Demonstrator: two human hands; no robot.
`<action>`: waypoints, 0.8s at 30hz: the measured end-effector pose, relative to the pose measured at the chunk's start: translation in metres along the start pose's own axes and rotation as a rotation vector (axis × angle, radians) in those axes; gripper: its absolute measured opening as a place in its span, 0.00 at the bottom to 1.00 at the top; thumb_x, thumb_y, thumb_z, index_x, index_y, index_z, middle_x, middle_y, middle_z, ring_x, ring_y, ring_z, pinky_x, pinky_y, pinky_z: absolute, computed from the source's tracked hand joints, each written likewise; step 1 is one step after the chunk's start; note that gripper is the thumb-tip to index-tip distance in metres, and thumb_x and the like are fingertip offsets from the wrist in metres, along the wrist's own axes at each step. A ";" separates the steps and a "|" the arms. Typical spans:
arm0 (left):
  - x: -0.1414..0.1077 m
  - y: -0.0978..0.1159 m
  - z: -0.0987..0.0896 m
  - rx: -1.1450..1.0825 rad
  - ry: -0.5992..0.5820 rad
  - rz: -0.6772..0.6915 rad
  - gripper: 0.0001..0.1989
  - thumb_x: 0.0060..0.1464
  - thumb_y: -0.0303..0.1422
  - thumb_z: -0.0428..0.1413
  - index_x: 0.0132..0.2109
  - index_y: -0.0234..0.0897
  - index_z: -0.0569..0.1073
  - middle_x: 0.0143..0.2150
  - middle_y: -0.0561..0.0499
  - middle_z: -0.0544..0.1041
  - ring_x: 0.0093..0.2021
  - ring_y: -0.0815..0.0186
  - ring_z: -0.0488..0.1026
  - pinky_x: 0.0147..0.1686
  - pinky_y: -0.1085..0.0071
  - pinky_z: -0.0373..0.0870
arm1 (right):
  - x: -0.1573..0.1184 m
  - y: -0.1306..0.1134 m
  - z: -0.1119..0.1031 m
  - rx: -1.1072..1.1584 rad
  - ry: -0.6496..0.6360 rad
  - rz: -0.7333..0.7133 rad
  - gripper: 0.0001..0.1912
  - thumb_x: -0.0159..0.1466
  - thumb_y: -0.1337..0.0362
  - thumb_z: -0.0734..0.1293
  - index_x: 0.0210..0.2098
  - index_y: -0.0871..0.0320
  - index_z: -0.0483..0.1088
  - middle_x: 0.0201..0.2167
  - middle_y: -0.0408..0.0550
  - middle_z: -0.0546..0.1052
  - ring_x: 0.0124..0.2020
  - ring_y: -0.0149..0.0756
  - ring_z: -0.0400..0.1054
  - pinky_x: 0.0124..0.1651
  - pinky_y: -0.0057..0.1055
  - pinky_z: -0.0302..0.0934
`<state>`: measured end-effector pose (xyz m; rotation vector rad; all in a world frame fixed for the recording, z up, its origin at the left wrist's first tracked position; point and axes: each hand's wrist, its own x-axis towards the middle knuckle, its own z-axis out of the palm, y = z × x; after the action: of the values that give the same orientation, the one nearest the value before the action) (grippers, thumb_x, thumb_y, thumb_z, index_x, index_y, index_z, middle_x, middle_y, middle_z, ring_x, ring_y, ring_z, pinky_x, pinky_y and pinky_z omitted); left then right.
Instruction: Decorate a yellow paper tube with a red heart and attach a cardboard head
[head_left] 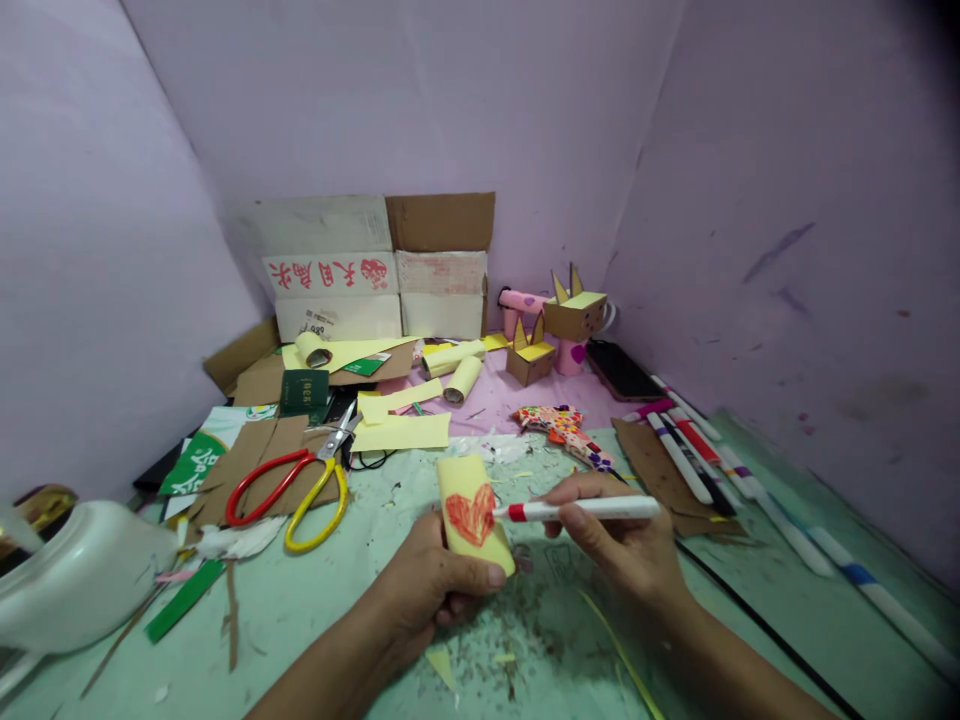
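Lying closest to the person, a thin yellow strip (619, 650) and a small triangular scrap (441, 666) rest on the pale green tabletop (397, 640). Just past them, the left hand (442, 575) grasps a yellow paper-covered tube (477, 510) above the table, thumb across its lower end. A red heart (471, 518), filled with scribbled strokes, shows on its face. The right hand (611, 525) has a white marker (600, 508) pinched like a pen — red band toward the tube, tip at the heart's right edge.

Off to the left there's a rounded white vessel (82, 575); I see only part of it, so perhaps it's a pot. Near it lie a green strip (185, 600) and open scissors (330, 447), one handle red, the other yellow. On the right, several markers (681, 458) lie together, some over a brown cardboard piece (649, 470).

Beyond the hands I spot a flower-patterned glue gun (551, 418), then two more yellow rolls (463, 381). Farther back stand two cardboard boxes with pointed ears (530, 365) — the higher one on a pink tube (570, 357) — beside a dark phone (625, 370). A printed carton (330, 275) leans at the purple wall (540, 120).
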<state>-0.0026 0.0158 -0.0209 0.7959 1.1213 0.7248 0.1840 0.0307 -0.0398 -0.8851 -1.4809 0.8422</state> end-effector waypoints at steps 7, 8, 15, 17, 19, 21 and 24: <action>-0.001 0.000 -0.001 -0.005 -0.009 -0.015 0.16 0.27 0.32 0.63 0.29 0.29 0.73 0.14 0.59 0.62 0.12 0.80 0.49 0.11 0.77 0.38 | 0.000 -0.001 0.000 -0.007 -0.023 0.006 0.07 0.60 0.61 0.69 0.29 0.57 0.77 0.21 0.45 0.76 0.22 0.34 0.68 0.25 0.28 0.59; -0.001 0.000 0.000 -0.005 -0.003 -0.015 0.16 0.27 0.32 0.63 0.29 0.29 0.73 0.14 0.59 0.63 0.12 0.80 0.49 0.11 0.78 0.38 | -0.001 -0.001 0.000 -0.004 0.008 0.011 0.07 0.60 0.61 0.69 0.29 0.57 0.77 0.21 0.45 0.76 0.22 0.34 0.68 0.25 0.28 0.59; 0.000 0.000 0.000 -0.039 -0.015 -0.003 0.14 0.27 0.31 0.63 0.26 0.32 0.70 0.13 0.60 0.62 0.11 0.80 0.50 0.11 0.79 0.39 | -0.002 0.000 0.000 0.013 -0.111 -0.002 0.06 0.60 0.62 0.70 0.29 0.58 0.78 0.22 0.46 0.78 0.23 0.35 0.70 0.26 0.28 0.60; 0.000 0.000 -0.001 -0.040 -0.008 -0.008 0.14 0.27 0.30 0.63 0.26 0.32 0.70 0.13 0.60 0.63 0.11 0.80 0.50 0.10 0.79 0.39 | -0.002 0.000 0.001 0.010 -0.042 0.005 0.06 0.60 0.63 0.70 0.29 0.57 0.77 0.21 0.45 0.77 0.23 0.34 0.69 0.26 0.28 0.59; 0.000 0.000 -0.001 -0.038 -0.001 -0.012 0.14 0.27 0.30 0.63 0.27 0.32 0.71 0.13 0.59 0.64 0.11 0.80 0.50 0.10 0.79 0.40 | -0.002 0.001 0.001 0.022 0.014 0.023 0.05 0.60 0.63 0.70 0.29 0.56 0.77 0.21 0.44 0.76 0.23 0.33 0.69 0.27 0.28 0.60; 0.000 0.000 -0.002 -0.040 -0.011 -0.008 0.14 0.27 0.30 0.63 0.27 0.31 0.71 0.14 0.59 0.64 0.11 0.80 0.50 0.10 0.79 0.40 | -0.002 0.001 0.000 0.039 -0.017 0.026 0.05 0.60 0.63 0.70 0.30 0.56 0.77 0.23 0.45 0.78 0.24 0.34 0.70 0.28 0.28 0.61; 0.000 -0.001 -0.001 -0.056 -0.025 -0.004 0.14 0.27 0.30 0.63 0.27 0.31 0.71 0.14 0.59 0.64 0.11 0.81 0.50 0.10 0.80 0.40 | -0.002 0.003 0.000 0.038 -0.115 0.002 0.04 0.60 0.63 0.70 0.31 0.56 0.78 0.25 0.46 0.79 0.25 0.35 0.71 0.28 0.28 0.62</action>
<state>-0.0037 0.0155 -0.0216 0.7535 1.0749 0.7379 0.1839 0.0299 -0.0433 -0.8219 -1.5584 0.9332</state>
